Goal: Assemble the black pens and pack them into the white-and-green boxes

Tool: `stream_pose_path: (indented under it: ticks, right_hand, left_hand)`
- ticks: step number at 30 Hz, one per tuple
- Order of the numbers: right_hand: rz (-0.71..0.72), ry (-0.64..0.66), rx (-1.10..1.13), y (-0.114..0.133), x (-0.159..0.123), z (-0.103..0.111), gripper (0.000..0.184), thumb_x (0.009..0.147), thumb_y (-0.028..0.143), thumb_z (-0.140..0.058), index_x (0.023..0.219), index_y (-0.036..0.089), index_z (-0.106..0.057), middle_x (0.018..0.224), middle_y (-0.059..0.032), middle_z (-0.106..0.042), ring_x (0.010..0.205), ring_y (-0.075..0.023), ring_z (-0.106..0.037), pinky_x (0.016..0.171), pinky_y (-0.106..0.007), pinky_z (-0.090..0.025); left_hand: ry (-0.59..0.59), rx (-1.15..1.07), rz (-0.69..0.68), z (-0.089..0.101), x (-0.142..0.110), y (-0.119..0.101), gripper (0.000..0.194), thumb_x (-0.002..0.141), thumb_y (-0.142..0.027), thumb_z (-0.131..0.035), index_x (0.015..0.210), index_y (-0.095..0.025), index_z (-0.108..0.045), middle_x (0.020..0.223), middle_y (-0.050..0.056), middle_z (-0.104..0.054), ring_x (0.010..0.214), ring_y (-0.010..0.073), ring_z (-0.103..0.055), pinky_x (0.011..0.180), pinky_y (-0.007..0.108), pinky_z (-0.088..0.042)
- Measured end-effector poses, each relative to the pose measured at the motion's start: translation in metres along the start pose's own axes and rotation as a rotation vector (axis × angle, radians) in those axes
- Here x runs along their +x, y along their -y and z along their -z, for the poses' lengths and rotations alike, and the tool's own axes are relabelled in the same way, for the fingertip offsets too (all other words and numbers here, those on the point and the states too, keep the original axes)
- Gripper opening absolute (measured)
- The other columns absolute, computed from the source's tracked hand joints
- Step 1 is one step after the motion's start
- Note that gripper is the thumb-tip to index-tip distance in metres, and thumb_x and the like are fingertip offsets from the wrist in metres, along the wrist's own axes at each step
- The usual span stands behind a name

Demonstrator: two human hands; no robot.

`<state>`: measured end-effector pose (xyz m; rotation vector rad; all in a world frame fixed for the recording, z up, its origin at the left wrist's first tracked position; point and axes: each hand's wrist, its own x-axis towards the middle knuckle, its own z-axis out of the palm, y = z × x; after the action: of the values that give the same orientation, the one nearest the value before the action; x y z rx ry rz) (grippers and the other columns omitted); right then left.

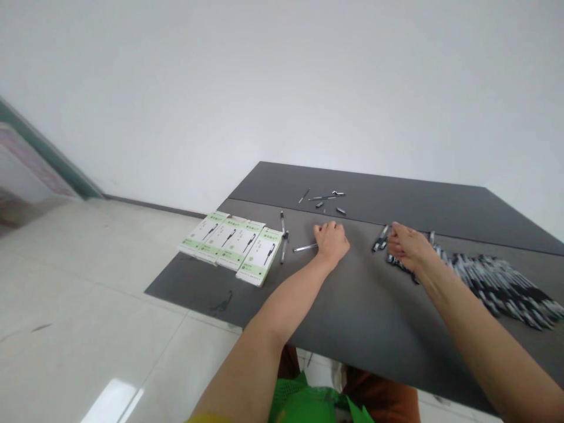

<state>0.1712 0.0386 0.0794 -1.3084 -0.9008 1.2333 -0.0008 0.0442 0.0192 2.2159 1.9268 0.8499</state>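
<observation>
My left hand (332,241) rests on the dark table with its fingers curled closed. A clear pen (305,248) sticks out from its left side, and the pen's far end is hidden by the hand. Farther right, my right hand (408,245) has its fingers drawn together; whatever is between them cannot be made out. A few pens with black parts (380,238) lie just left of its fingertips. Under and beyond my right wrist spreads a large pile of clear and black pens (506,288).
Several white-and-green pen boxes (259,258) overlap at the table's left side. Two pens (284,247) lie beside them. Loose pen parts (321,198) and small black caps (341,210) are scattered toward the back. A seam crosses the table (352,317); a white wall (282,88) stands behind.
</observation>
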Motion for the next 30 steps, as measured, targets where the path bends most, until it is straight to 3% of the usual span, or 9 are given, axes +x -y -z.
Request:
stream_pose_path:
  ticks: [2,4,6,8,13,17,22,26,30]
  right_hand:
    - [-0.176,0.039,0.105,-0.005,-0.025,0.014,0.038,0.097,0.034,-0.042,0.061,0.021,-0.039,0.041,0.0097,-0.028,0.031,-0.0028,-0.018,0.033,-0.015,-0.013]
    - [-0.306,0.037,0.234,-0.01,-0.046,0.029,0.042,0.099,0.037,-0.037,0.06,0.021,-0.035,0.042,0.0096,-0.027,0.031,-0.0021,-0.017,0.032,-0.014,-0.014]
    - [-0.409,0.025,0.33,-0.015,-0.062,0.041,0.042,0.099,0.033,-0.035,0.059,0.021,-0.031,0.043,0.009,-0.027,0.03,-0.0021,-0.019,0.031,-0.014,-0.015]
    - [-0.479,0.031,0.398,-0.016,-0.072,0.05,0.041,0.098,0.027,-0.037,0.058,0.021,-0.028,0.043,0.0084,-0.028,0.03,-0.0025,-0.021,0.031,-0.015,-0.015]
    - [-0.397,0.099,0.489,-0.006,-0.076,0.058,0.037,0.094,0.026,-0.041,0.059,0.021,-0.032,0.046,0.0073,-0.033,0.03,-0.0027,-0.021,0.031,-0.017,-0.017]
    - [-0.36,0.17,0.443,-0.014,-0.072,0.049,0.031,0.09,0.03,-0.048,0.062,0.021,-0.038,0.046,0.0095,-0.028,0.031,-0.0032,-0.019,0.032,-0.017,-0.018]
    - [-0.37,0.181,0.349,-0.04,-0.068,0.039,0.032,0.089,0.034,-0.049,0.063,0.021,-0.038,0.046,0.0106,-0.024,0.032,-0.0026,-0.015,0.032,-0.016,-0.014]
    - [-0.334,0.192,0.307,-0.046,-0.063,0.046,0.033,0.086,0.036,-0.053,0.062,0.02,-0.038,0.046,0.0104,-0.025,0.033,-0.0024,-0.015,0.032,-0.016,-0.014]
    - [-0.333,0.198,0.237,-0.051,-0.056,0.052,0.033,0.084,0.039,-0.055,0.062,0.021,-0.039,0.046,0.0107,-0.025,0.033,-0.0024,-0.016,0.033,-0.016,-0.014]
  left_hand:
    - [0.004,-0.043,0.082,-0.001,0.005,0.004,0.018,0.082,-0.02,-0.055,0.092,-0.023,-0.069,0.104,0.006,-0.068,0.102,0.0214,-0.061,0.094,0.042,-0.04]
    - [0.106,-0.1,0.15,0.002,0.02,0.013,0.018,0.08,-0.02,-0.056,0.088,-0.025,-0.072,0.101,0.005,-0.071,0.098,0.0215,-0.064,0.09,0.038,-0.044]
    - [0.231,-0.152,0.246,0.01,0.046,0.027,0.019,0.08,-0.022,-0.058,0.089,-0.025,-0.074,0.099,0.007,-0.073,0.096,0.0221,-0.066,0.083,0.033,-0.048]
    - [0.193,-0.14,0.38,0.02,0.078,0.044,0.022,0.084,-0.024,-0.056,0.095,-0.021,-0.074,0.104,0.011,-0.073,0.1,0.0229,-0.067,0.082,0.03,-0.049]
    - [0.082,-0.017,0.484,0.034,0.131,0.083,0.036,0.09,-0.026,-0.054,0.121,-0.012,-0.062,0.127,0.019,-0.062,0.116,0.0251,-0.06,0.092,0.031,-0.048]
    - [0.021,0.097,0.522,0.022,0.136,0.101,0.048,0.089,-0.034,-0.058,0.13,-0.009,-0.053,0.136,0.023,-0.051,0.126,0.0306,-0.051,0.099,0.038,-0.046]
    - [0.048,0.165,0.43,0.005,0.151,0.114,0.029,0.089,-0.039,-0.059,0.112,-0.021,-0.064,0.131,0.013,-0.055,0.127,0.0285,-0.048,0.104,0.041,-0.042]
    - [0.073,0.216,0.444,-0.003,0.164,0.117,0.028,0.093,-0.032,-0.054,0.114,-0.016,-0.063,0.128,0.017,-0.056,0.125,0.0273,-0.051,0.101,0.039,-0.043]
    - [0.05,0.291,0.507,-0.006,0.161,0.112,0.034,0.098,-0.02,-0.037,0.123,-0.007,-0.056,0.127,0.024,-0.055,0.125,0.0267,-0.052,0.101,0.039,-0.043]
